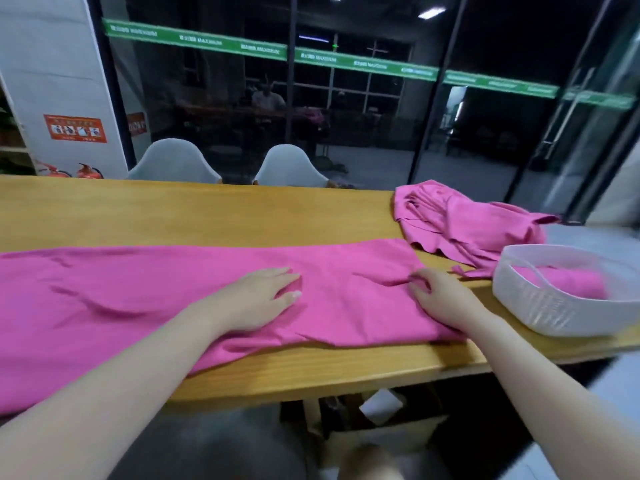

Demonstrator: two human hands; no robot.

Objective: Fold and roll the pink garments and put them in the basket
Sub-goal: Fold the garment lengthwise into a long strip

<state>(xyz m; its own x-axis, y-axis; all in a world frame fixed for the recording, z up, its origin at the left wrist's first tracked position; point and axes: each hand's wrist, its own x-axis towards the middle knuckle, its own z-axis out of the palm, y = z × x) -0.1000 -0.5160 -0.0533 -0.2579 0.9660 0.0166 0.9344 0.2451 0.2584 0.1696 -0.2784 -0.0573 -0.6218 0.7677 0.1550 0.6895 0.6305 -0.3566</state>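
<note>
On the worktop (242,216), a pink garment (138,292) is lying spread, its left end cut off; left hand (256,299) is pressing flat, right hand (440,299) is pinching a fold.

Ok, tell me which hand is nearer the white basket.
Right. The right hand pinches the spread pink garment just left of the white basket; the left hand lies flat on it, farther left.

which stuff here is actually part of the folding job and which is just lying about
Part of the job:
- spread pink garment, under the left hand and right hand
- crumpled pink garment waiting on the table
- white basket, with a rolled pink garment inside

Just lying about:
- two grey chairs
- fire extinguishers
- cardboard box under the table
</note>
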